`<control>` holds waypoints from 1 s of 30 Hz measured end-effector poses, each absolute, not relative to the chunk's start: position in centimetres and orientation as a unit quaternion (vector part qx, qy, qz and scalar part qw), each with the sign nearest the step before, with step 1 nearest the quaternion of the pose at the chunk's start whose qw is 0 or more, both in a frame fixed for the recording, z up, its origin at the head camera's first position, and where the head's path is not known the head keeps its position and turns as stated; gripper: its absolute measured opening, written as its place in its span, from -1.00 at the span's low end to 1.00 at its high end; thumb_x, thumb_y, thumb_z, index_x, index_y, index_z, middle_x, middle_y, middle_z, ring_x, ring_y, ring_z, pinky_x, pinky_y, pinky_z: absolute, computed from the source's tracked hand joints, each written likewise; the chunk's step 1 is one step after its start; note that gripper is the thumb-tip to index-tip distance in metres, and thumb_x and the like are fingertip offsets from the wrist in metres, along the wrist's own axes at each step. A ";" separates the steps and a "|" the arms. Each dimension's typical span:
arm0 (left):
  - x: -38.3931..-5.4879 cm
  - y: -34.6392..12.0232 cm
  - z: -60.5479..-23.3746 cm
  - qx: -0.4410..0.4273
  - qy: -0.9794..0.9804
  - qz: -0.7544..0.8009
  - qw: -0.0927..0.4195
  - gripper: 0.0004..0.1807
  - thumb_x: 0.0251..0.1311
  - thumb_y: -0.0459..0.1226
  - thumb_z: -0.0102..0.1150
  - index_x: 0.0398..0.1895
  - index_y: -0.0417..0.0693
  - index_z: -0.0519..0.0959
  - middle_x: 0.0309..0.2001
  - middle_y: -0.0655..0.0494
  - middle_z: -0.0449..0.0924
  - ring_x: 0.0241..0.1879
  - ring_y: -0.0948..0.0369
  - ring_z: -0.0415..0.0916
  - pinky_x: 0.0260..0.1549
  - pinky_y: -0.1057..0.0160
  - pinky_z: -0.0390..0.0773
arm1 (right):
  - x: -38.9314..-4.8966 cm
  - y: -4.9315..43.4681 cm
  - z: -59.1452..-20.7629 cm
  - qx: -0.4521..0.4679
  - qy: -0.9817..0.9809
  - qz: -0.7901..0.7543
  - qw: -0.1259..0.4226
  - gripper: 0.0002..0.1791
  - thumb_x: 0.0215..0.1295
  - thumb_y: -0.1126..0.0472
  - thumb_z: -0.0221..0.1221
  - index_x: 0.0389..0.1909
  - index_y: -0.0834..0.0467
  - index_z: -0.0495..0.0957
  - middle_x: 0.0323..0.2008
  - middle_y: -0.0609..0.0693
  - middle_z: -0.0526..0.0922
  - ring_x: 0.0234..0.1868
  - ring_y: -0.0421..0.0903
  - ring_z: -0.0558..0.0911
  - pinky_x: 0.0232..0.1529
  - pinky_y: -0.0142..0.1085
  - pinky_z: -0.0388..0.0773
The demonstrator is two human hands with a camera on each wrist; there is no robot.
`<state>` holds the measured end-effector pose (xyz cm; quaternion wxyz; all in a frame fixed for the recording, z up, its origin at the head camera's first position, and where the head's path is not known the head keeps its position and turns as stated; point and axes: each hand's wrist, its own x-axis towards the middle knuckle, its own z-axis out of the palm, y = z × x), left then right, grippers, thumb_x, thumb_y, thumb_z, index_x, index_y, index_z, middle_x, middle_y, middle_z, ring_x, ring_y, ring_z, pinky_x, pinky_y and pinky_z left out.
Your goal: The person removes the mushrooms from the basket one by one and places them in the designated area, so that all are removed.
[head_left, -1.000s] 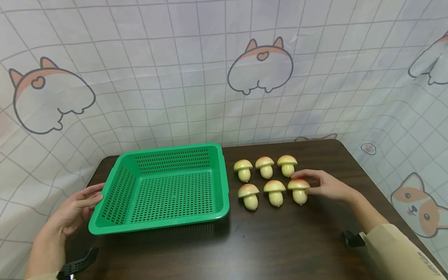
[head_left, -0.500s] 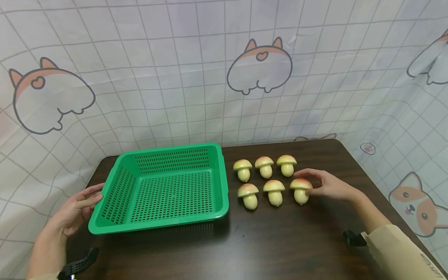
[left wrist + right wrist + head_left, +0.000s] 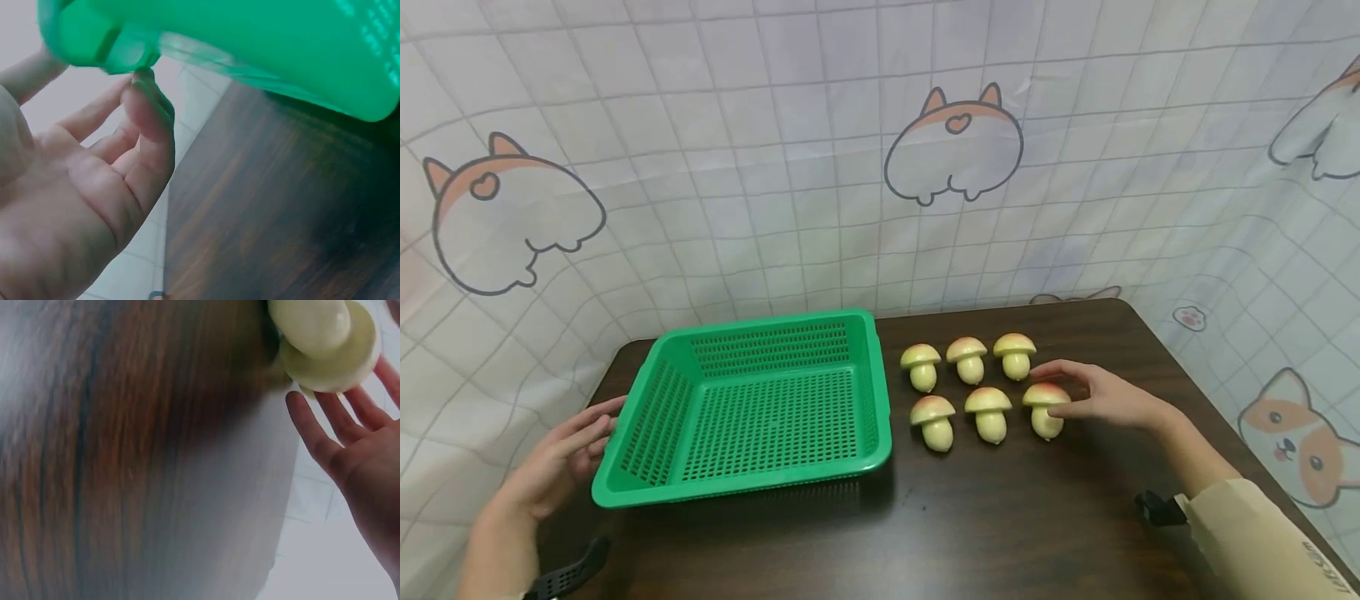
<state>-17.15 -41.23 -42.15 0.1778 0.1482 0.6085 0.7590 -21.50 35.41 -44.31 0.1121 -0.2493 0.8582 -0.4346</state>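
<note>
Several yellow toy mushrooms with reddish cap tops lie in two rows on the dark wooden table. In the head view, my right hand (image 3: 1105, 398) is at the front row's rightmost mushroom (image 3: 1046, 410), thumb by the stem and fingers beyond the cap. The right wrist view shows the fingers (image 3: 315, 428) spread and fairly straight beside that mushroom's cap (image 3: 337, 369). My left hand (image 3: 561, 458) is at the left rim of a green plastic basket (image 3: 741, 492), fingers loosely bent. Its fingertips (image 3: 145, 94) are right at the rim in the left wrist view.
The other mushrooms in the front row (image 3: 988, 414) and back row (image 3: 967, 360) lie between the basket and my right hand. A white gridded cloth (image 3: 775, 167) with cartoon dogs hangs behind the dark table (image 3: 970, 533) and along its sides.
The front row's rightmost mushroom shifted slightly right with my right hand, then stayed put. My left thumb has eased away from the basket rim.
</note>
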 end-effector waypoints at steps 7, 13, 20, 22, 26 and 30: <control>-16.9 -41.1 -40.6 0.104 0.752 0.649 0.036 -0.63 0.68 -0.28 -0.23 0.36 0.12 0.45 0.12 0.25 0.55 0.04 0.37 0.57 -0.10 0.38 0.65 | -21.4 37.1 -42.4 -0.175 0.903 -0.389 0.045 -0.49 0.60 0.04 0.12 0.40 0.21 0.38 0.30 0.25 0.49 0.32 0.27 0.45 0.13 -0.01 0.53; -17.2 -39.4 -37.9 0.029 0.934 0.354 -0.046 -0.36 0.65 0.00 -0.20 0.53 -0.28 0.20 0.41 -0.45 0.21 0.30 -0.32 0.29 0.07 -0.35 0.43 | -22.0 39.7 -40.3 -0.116 0.937 -0.325 -0.052 -0.35 0.61 0.05 0.09 0.46 0.40 0.20 0.32 0.50 0.35 0.30 0.48 0.35 0.13 0.37 0.36; -18.4 -37.6 -36.4 0.066 0.967 0.222 -0.106 -0.36 0.65 -0.06 -0.18 0.47 -0.44 0.19 0.43 -0.59 0.05 0.36 -0.55 0.00 0.16 -0.59 0.08 | -22.3 41.7 -37.5 -0.091 0.972 -0.187 -0.107 -0.24 0.62 0.06 0.02 0.48 0.56 0.02 0.40 0.66 0.06 0.34 0.65 0.12 0.26 0.49 0.11; -18.7 -36.7 -35.9 0.073 0.972 0.196 -0.109 -0.34 0.66 -0.04 -0.21 0.49 -0.43 0.17 0.46 -0.57 0.01 0.37 -0.54 0.00 0.17 -0.59 0.08 | -22.3 41.4 -36.7 -0.080 0.981 -0.150 -0.093 -0.19 0.64 -0.02 -0.04 0.51 0.55 -0.05 0.44 0.65 -0.05 0.40 0.63 0.04 0.30 0.48 0.04; -19.4 -33.8 -34.6 0.088 0.978 0.157 -0.109 -0.31 0.66 0.01 -0.27 0.51 -0.40 0.16 0.49 -0.55 -0.03 0.40 -0.51 -0.02 0.16 -0.59 0.10 | -22.5 39.0 -34.7 -0.071 0.992 -0.092 -0.056 -0.11 0.65 -0.18 -0.16 0.58 0.43 -0.16 0.50 0.58 -0.18 0.50 0.53 -0.10 0.33 0.50 -0.05; -20.2 -30.1 -33.2 0.097 0.981 0.143 -0.092 -0.27 0.65 0.08 -0.32 0.57 -0.31 0.10 0.53 -0.50 -0.09 0.48 -0.44 -0.13 0.20 -0.61 0.05 | -23.1 35.6 -33.0 -0.078 0.993 -0.082 -0.021 -0.09 0.64 -0.27 -0.26 0.63 0.29 -0.28 0.55 0.48 -0.31 0.54 0.46 -0.24 0.32 0.55 -0.20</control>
